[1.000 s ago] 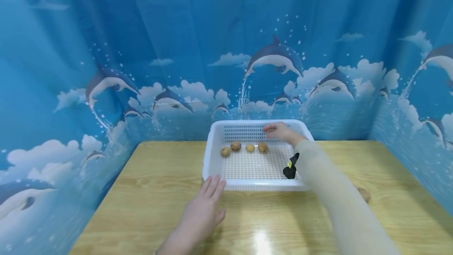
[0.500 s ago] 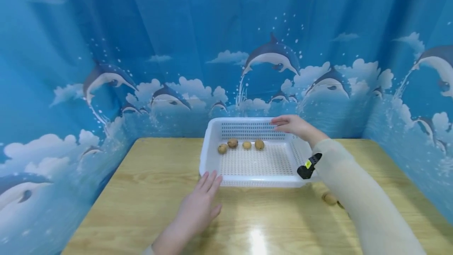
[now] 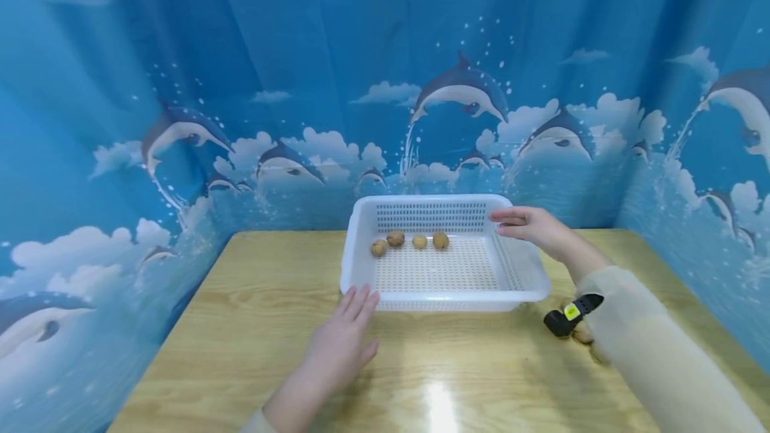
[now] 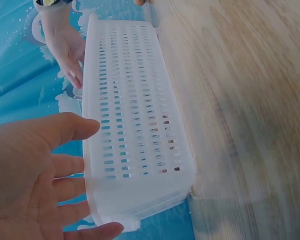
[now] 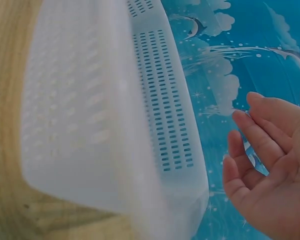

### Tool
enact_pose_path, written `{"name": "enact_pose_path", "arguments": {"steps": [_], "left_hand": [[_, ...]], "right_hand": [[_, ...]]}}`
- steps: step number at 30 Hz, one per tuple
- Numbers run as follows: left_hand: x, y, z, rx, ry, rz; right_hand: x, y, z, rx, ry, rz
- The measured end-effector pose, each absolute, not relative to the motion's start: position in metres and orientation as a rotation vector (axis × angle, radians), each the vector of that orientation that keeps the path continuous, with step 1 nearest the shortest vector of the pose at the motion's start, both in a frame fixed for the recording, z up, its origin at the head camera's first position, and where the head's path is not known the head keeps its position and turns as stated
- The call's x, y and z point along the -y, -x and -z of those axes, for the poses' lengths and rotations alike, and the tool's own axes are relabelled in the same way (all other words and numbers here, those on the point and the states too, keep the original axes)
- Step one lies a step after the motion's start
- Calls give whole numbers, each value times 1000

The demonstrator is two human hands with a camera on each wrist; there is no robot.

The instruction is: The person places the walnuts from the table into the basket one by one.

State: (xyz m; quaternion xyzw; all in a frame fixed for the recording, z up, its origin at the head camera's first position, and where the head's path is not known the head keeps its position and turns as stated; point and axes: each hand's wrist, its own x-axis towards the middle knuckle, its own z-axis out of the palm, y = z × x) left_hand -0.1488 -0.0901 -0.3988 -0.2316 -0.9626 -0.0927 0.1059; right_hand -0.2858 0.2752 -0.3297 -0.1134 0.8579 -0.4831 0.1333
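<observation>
A white perforated plastic basket lies on the table, with several walnuts in a loose row toward its back left. My left hand has its fingers extended to the front left corner; in the left wrist view that hand is at the basket's rim, holding nothing. Over the basket's right end is my right hand, its fingers together and nothing in them. The right wrist view shows the right hand loosely bent beside the basket, apart from it.
More walnuts lie on the wooden table right of the basket, partly hidden by my right sleeve and a black strap. Behind the table hangs a blue dolphin-print curtain.
My right hand has moved right, from above the basket's inside to its right end. The walnuts inside have kept their places, and the left hand stays at the front left corner.
</observation>
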Motion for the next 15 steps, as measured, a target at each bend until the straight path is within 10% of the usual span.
{"name": "enact_pose_path", "arguments": {"steps": [15], "left_hand": [[88,147,405,2845,679,172]], "right_hand": [[-302,226,364,-2629,316,1432]]}}
